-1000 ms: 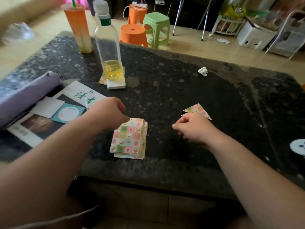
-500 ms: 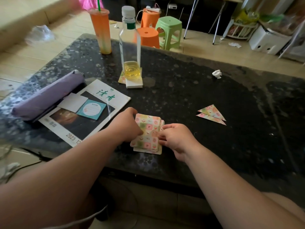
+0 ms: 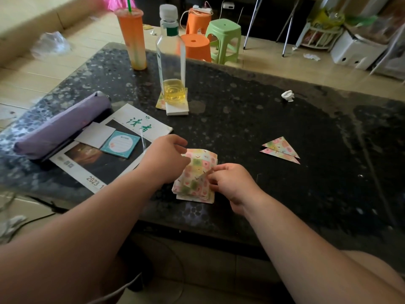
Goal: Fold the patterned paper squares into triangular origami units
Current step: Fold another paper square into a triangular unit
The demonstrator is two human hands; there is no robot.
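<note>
At the paper stack (image 3: 195,166) | right hand (image 3: 231,183) now pinching up top sheet (image 3: 205,174)

Pastel checks on a dark speckled top

We see the paper squares (image 3: 198,170) checked in pink, green, yellow and orange, and the folded triangles (image 3: 281,148) in the same print. The table (image 3: 274,119) is black flecked with grey, the pencil case (image 3: 61,126) lilac, the cup (image 3: 133,38) orange, one stool (image 3: 195,46) orange, another stool (image 3: 223,34) pale green.

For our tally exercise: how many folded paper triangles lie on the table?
2: one folded triangle right of the paper stack, the second triangle overlapping its near edge. None looks hidden.
</note>
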